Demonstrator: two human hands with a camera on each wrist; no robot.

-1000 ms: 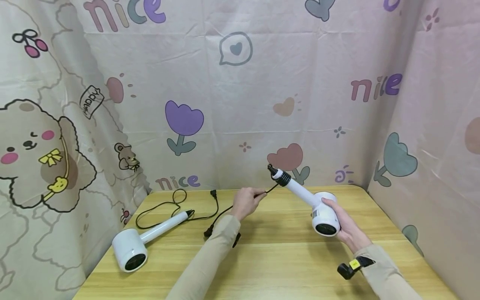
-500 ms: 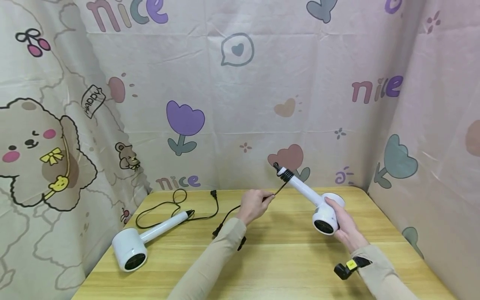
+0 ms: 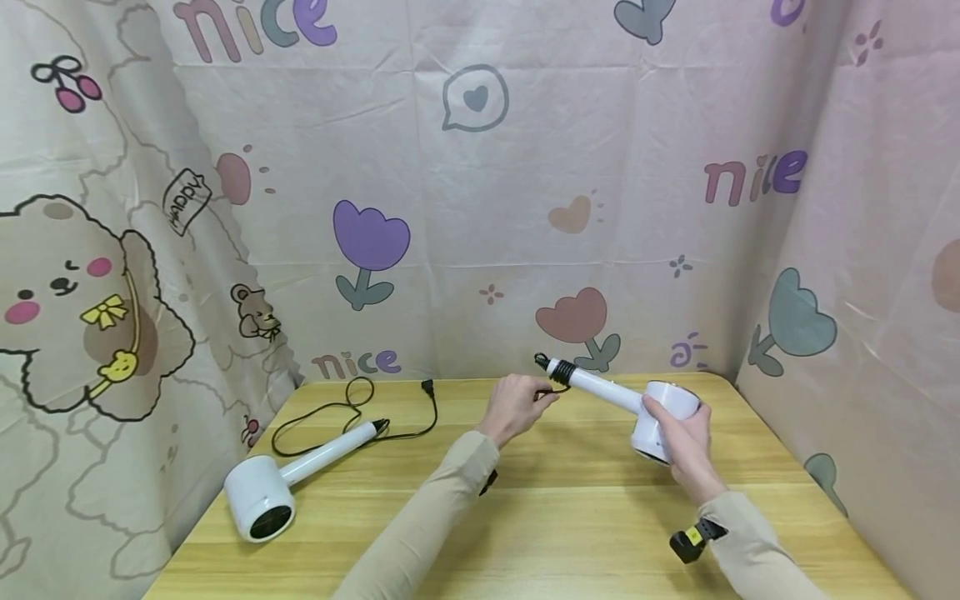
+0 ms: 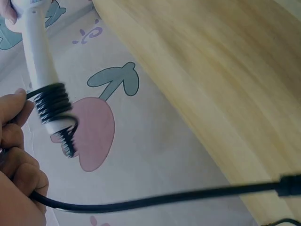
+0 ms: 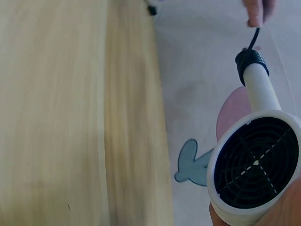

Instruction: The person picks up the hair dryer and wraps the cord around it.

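Observation:
My right hand [image 3: 688, 446] grips the round head of a white hair dryer [image 3: 670, 408], held above the table with its handle pointing left and slightly up. Black cord [image 3: 562, 372] is wound in several tight coils near the handle's end. Just left of the coils, my left hand [image 3: 513, 408] pinches the cord's free stretch. In the left wrist view that cord [image 4: 141, 201] runs on below the curled fingers [image 4: 28, 174] toward a black end piece [image 4: 289, 185]. The right wrist view shows the dryer's black grille [image 5: 256, 162], with fingers partly hidden behind the head.
A second white hair dryer [image 3: 255, 496] lies on the left of the wooden table [image 3: 585, 533]. Its black cord is spread loosely behind it, ending in a plug [image 3: 427, 387]. A patterned curtain [image 3: 465, 208] encloses the back and sides.
The held dryer's handle first rose, then tipped down toward level, and its head turned so the dark end faces me less. My left hand has moved right along with the cord.

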